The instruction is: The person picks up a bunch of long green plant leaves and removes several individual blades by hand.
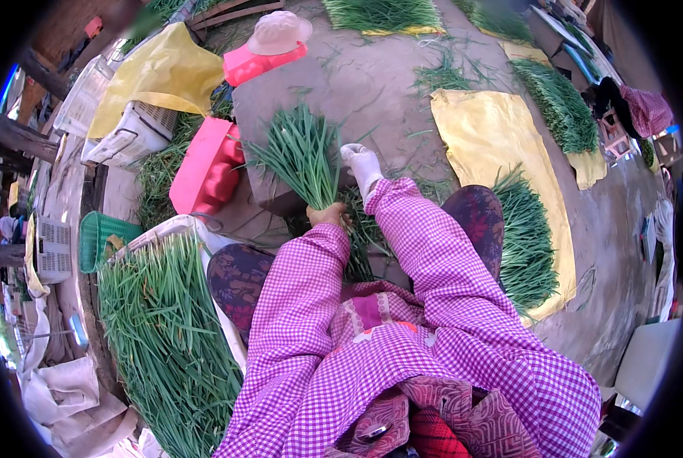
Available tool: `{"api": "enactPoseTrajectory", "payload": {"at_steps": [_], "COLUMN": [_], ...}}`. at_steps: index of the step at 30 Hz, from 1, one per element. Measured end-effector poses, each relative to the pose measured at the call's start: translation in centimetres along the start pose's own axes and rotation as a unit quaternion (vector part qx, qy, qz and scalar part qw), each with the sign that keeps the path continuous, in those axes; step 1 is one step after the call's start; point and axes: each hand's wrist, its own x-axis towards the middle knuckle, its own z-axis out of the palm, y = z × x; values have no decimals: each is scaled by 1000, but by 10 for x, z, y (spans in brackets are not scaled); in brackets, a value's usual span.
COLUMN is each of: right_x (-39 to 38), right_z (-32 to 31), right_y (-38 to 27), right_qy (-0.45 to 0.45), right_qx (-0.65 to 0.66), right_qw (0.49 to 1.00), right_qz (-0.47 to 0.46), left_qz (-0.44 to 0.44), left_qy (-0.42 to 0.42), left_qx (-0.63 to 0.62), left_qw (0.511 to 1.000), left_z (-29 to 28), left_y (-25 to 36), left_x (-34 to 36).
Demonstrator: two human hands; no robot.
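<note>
green leaf bunch (301,149) lay over the grey bench (259,103). i saw the left hand (328,214) gripping its stem ends, fingers wrapped round, probably so the tips fanned freely. gloved right hand (363,165) hung beside it; finger closure, i couldn't tell.

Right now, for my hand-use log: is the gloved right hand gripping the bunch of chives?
No: the left hand grips the bunch of chives, while the gloved right hand is beside it.
</note>
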Motion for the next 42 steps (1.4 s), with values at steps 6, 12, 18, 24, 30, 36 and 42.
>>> {"api": "enactPoseTrajectory", "payload": {"at_steps": [6,12,18,24,30,36,42], "right_x": [-63,-80,-60,-27,-38,-52,-73], "right_z": [7,20,12,-16,-29,-30,-17], "right_y": [-45,-24,-18,-20,-25,-15,-14], "right_qy": [-107,-62,-14,-43,-128,-104,-105], "right_qx": [-441,-545,-512,-19,-118,-400,-514], "right_qw": [888,820,853,997,979,906,838], "right_qz": [-71,-166,-105,-68,-105,-95,-153], "left_qz": [10,54,60,1,-48,-92,-59], "left_qy": [47,60,76,24,-73,-224,-168], "left_qx": [80,154,215,60,-140,-282,-303], "left_qw": [996,985,972,998,986,928,936], "left_z": [-3,-6,-8,-3,-2,-8,-6], "left_y": [4,-2,-19,-6,-12,-14,-11], "left_x": [-8,-1,20,1,23,39,41]}}
